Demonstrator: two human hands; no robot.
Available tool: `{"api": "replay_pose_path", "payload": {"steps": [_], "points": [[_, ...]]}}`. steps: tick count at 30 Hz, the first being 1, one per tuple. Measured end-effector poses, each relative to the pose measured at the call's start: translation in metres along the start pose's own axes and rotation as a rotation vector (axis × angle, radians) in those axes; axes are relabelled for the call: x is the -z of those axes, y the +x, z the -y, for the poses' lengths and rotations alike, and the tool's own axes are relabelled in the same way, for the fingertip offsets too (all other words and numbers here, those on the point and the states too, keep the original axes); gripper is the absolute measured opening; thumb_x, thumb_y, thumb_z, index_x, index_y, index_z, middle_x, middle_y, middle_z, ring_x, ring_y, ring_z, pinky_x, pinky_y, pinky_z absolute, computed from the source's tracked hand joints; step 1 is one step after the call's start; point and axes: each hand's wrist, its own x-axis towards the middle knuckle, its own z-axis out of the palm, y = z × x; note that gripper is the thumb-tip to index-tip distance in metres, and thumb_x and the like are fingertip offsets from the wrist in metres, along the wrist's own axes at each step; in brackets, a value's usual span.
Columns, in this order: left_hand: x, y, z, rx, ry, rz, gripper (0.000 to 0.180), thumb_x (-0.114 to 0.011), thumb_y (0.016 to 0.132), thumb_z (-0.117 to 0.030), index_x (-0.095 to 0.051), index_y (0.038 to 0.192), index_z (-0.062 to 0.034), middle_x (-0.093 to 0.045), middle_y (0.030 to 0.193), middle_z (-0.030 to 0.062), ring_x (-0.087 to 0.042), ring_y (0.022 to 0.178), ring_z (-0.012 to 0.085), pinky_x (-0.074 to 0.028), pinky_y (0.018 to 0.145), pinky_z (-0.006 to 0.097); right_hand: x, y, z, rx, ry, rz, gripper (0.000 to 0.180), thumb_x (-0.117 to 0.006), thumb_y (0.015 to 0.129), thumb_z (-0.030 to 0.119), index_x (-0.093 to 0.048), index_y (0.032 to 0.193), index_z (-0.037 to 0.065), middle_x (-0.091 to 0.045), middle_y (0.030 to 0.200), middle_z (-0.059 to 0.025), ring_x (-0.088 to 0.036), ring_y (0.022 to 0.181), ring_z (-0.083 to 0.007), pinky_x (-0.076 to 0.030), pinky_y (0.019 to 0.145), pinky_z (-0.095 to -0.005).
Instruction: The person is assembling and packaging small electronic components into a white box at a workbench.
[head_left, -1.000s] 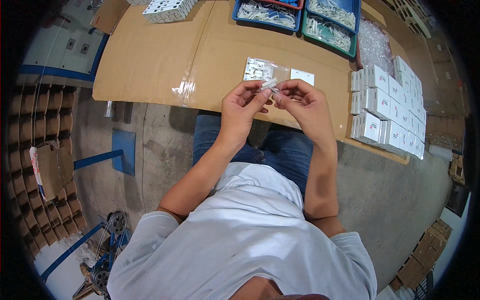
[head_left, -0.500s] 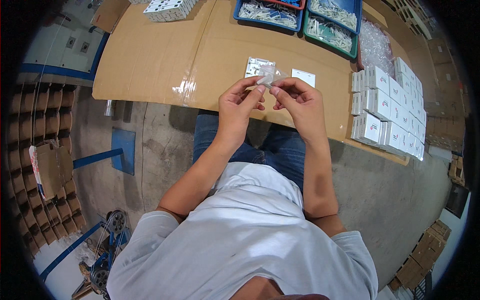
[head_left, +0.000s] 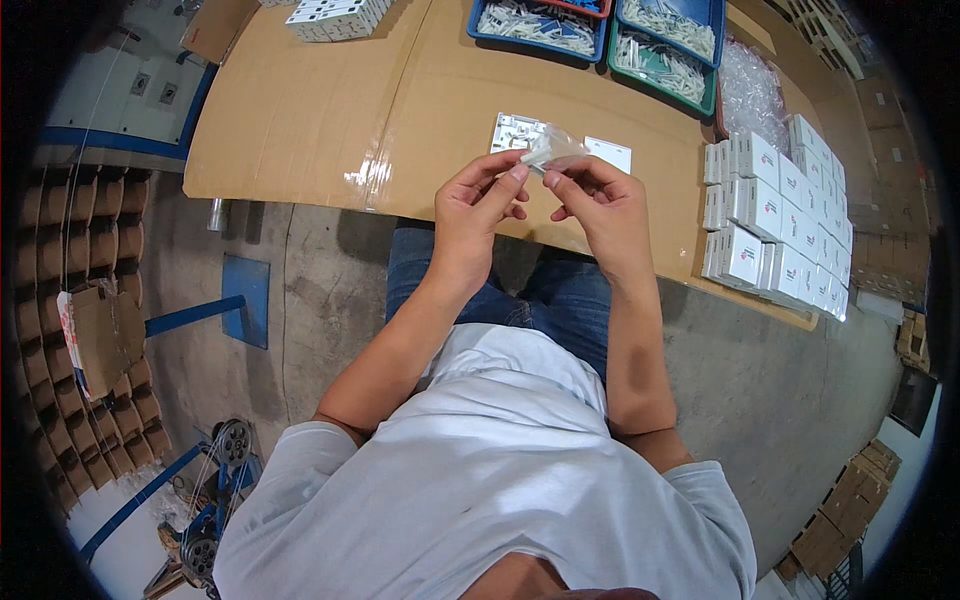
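Both hands pinch a small clear plastic bag with pale parts inside, held just above the table's near edge. My left hand grips its left side between thumb and forefinger. On the other side, my right hand closes thumb and fingers on the bag's lower right. Right behind the bag lies a white plate with fittings, partly covered by bag and fingers. A flat white square plate lies just beyond my right fingers.
White boxes stand stacked at the table's right edge. Blue tray and green tray hold small pale parts at the back. Beside them is a bin of clear bags. Further white pieces sit at the far left of the cardboard-covered table.
The bag has tilted and spread to the right between my fingers, and its pale contents show more plainly. My hands have barely moved.
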Motion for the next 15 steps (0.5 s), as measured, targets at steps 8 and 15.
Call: {"api": "replay_pose_path", "payload": {"steps": [8,15], "points": [[0.0009,0.0018,0.0039,-0.033,-0.013,-0.046,0.026,-0.071,0.093,-0.011,-0.064,0.117,-0.0038,-0.067,0.099,0.0020,-0.059,0.078,0.0069,-0.048,0.065,0.023,-0.0002,-0.0004,-0.0017,-0.044,-0.037,0.028,0.017,-0.073,0.090,0.010,-0.073,0.103,0.000,-0.067,0.082,-0.0001,-0.058,0.071,-0.0051,-0.053,0.059,-0.0218],[0.0034,0.0021,0.0041,0.023,-0.069,-0.025,0.024,-0.071,0.092,-0.009,-0.063,0.114,-0.0040,-0.065,0.096,0.0009,-0.056,0.072,0.0064,-0.045,0.064,0.022,0.0000,-0.0005,-0.0021,-0.044,-0.031,0.039,0.017,-0.073,0.089,0.008,-0.072,0.102,-0.002,-0.066,0.082,-0.0001,-0.058,0.070,-0.0044,-0.052,0.058,-0.0211]]}}
